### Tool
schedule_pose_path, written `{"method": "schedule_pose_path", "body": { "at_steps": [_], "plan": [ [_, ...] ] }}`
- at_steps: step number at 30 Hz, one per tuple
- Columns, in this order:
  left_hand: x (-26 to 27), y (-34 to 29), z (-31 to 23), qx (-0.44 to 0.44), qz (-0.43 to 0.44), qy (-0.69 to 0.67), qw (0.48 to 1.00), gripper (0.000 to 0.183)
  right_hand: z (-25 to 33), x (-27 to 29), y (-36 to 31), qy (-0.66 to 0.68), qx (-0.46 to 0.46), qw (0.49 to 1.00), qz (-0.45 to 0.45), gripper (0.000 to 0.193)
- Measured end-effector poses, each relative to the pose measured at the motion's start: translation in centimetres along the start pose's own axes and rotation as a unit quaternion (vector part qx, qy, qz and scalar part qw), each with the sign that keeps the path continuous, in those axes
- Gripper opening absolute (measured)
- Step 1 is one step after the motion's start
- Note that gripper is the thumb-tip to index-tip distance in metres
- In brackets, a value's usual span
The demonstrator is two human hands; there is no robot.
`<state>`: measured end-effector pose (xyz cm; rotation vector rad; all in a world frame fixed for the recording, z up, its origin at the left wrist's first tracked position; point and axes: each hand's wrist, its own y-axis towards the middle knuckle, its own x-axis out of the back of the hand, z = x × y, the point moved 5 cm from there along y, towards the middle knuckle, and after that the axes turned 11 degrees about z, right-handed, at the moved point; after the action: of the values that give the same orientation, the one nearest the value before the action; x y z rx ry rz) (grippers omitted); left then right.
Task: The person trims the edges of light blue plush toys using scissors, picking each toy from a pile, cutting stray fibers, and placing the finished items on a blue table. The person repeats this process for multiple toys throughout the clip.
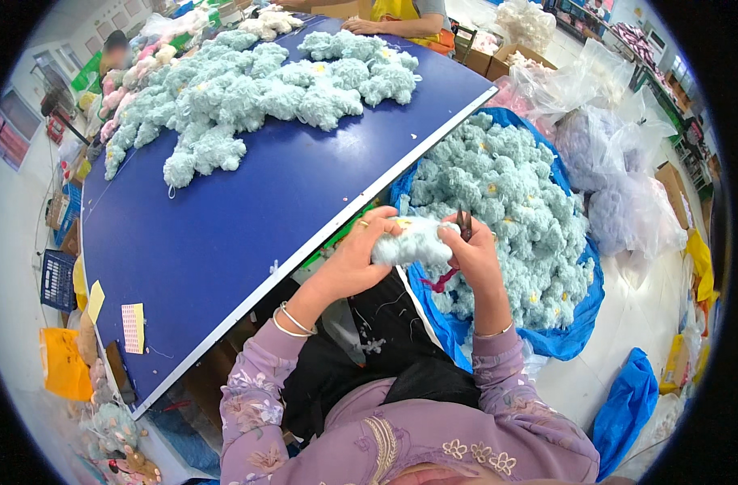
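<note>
A fluffy pale-blue plush piece [417,242] with a small yellow spot is held above my lap, between both hands. My left hand [354,252] grips its left end, fingers over the top and thumb below. With my right hand [477,255] I pinch the right end. Dark thread snips [465,225] are also in that hand, blades pointing up past the fingers. A dark red cord [440,280] dangles beneath the right hand. Whether the blades touch the plush cannot be made out.
Many similar plush pieces [264,85] lie heaped on the blue table [247,234]. More fill a blue sack [575,343] on my right. Clear plastic bags [628,178] stand beyond it. Across the table is a person's arm [393,26]. A blue crate [57,279] sits at left.
</note>
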<state>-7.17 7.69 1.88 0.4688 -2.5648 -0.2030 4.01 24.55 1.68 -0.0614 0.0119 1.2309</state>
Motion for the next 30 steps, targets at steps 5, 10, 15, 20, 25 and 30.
{"method": "schedule_pose_path", "body": {
  "at_steps": [5, 10, 15, 20, 25, 30],
  "plan": [
    [-0.5, 0.3, -4.3, -0.007, -0.095, 0.118, 0.988, 0.036, -1.1, -0.2, 0.6, -0.100, 0.105, 0.985, -0.095, 0.021],
    [-2.3, 0.4, -2.4, 0.041, -0.147, 0.072, 0.986, 0.029, -0.5, -2.8, 0.2, -0.068, 0.091, 0.993, -0.045, 0.021],
    [-2.7, -0.7, -0.1, 0.099, -0.184, -0.194, 0.958, 0.017, -1.2, -3.3, -0.1, 0.111, 0.043, 0.993, 0.013, 0.021],
    [-3.0, -0.4, 0.7, 0.090, -0.195, -0.306, 0.927, 0.012, -1.3, -3.2, 0.2, 0.143, 0.027, 0.989, 0.018, 0.023],
    [-3.0, -0.8, 0.8, 0.108, -0.175, -0.338, 0.918, 0.012, -0.8, -3.5, 0.0, 0.110, 0.016, 0.994, 0.010, 0.021],
    [-3.7, -0.9, 1.6, 0.121, -0.163, -0.395, 0.896, 0.016, -1.3, -3.2, -0.1, 0.138, -0.006, 0.990, 0.014, 0.020]
  ]
}}
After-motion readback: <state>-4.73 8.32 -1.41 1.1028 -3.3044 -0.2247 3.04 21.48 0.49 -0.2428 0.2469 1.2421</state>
